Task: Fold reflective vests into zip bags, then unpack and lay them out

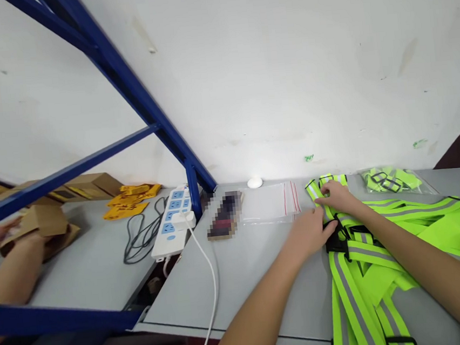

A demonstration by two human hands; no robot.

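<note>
A pile of neon yellow-green reflective straps (pixel 416 228) with grey stripes lies on the grey table under my arms. My left hand (pixel 309 232) closes on a strap at the pile's left edge, its thumb beside a black buckle (pixel 336 242). Just above it, my right hand (pixel 338 197) pinches a looped strap end (pixel 339 179) between its fingers. Parts of both hands' fingertips are hidden by the straps. Behind the pile, a clear bag (pixel 397 180) holds folded straps with black buckles.
Clear zip bags (pixel 263 203) with red lines lie beside a blurred phone (pixel 225 215). A white power strip (pixel 171 221) and cable stand near a blue metal frame (pixel 137 102). At the left, another person's hands hold a cardboard box (pixel 45 221).
</note>
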